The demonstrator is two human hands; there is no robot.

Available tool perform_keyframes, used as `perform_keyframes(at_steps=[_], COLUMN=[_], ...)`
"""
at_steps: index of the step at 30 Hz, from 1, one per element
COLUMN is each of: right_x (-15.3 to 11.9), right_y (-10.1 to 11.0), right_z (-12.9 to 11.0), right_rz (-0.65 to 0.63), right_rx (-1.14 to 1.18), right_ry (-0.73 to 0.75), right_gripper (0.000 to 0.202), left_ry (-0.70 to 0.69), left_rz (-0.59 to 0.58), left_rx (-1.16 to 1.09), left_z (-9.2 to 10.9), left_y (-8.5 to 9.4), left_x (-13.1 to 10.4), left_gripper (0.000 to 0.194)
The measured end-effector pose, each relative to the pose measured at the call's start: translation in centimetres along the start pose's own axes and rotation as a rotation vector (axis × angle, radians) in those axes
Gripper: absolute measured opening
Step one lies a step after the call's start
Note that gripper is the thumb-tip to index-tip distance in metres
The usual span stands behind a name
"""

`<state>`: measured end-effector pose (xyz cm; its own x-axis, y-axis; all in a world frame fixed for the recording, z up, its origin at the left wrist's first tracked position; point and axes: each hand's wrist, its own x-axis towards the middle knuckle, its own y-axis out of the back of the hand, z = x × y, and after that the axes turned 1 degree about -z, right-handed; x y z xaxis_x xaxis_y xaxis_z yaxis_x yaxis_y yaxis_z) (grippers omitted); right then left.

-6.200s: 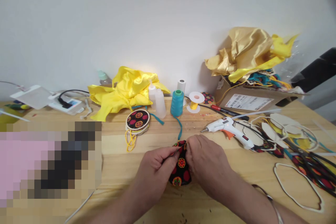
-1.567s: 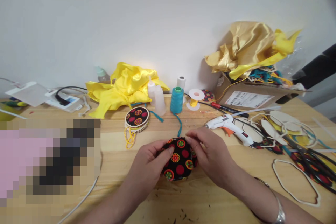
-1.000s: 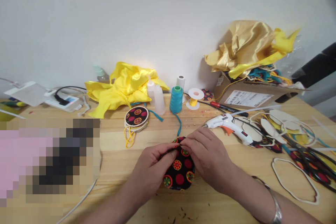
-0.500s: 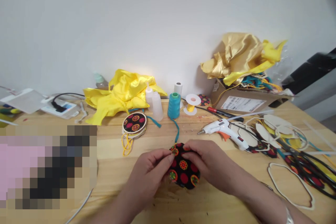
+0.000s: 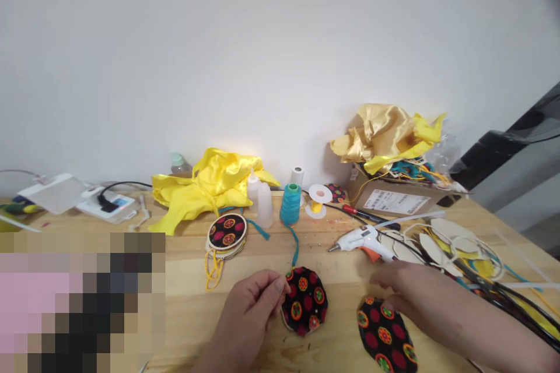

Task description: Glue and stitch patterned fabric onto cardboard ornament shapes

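Black disc (image 5: 306,302): left hand (image 5: 248,316) pinches rim, fingers tight, likely steadying; right hand (image 5: 415,288), fingers half-curled, at patterned cloth (image 5: 385,336) toward worktop's (image 5: 184,271) right edge, grip unclear.

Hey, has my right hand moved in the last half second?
Yes, to the right, judged against the white glue gun: your right hand was below its nozzle and is now by its handle.

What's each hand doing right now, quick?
Left hand: closed, pinching the round patterned piece.
Right hand: at the oval patterned piece; can't tell if it's gripping.
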<state>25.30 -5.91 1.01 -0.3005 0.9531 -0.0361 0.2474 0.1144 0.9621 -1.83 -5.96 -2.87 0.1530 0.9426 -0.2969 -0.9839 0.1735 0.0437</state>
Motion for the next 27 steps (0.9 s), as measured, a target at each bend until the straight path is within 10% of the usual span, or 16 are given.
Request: perform_keyframes(at_steps=[6,14,27], right_x=[3.6,10.7,11.3], right_y=[3.3,2.6,-2.4], right_z=[-3.9,-8.2,-9.4], right_rz=[0.046,0.302,-0.078], right_rx=[-0.101,-0.055,-0.155], right_ry=[-0.038,0.127,-0.066], right_gripper=[0.028,0.030,0.036], left_ry=[-0.069,-0.146,-0.121], left_rz=[0.034,0.022,0.143], left_rx=[0.159,0.304,0.137], left_z=[0.0,0.0,0.3], left_y=[-0.1,0.0,0.5], left_x=[-0.1,-0.2,0.0], left_gripper=[0.041,0.046,0.044])
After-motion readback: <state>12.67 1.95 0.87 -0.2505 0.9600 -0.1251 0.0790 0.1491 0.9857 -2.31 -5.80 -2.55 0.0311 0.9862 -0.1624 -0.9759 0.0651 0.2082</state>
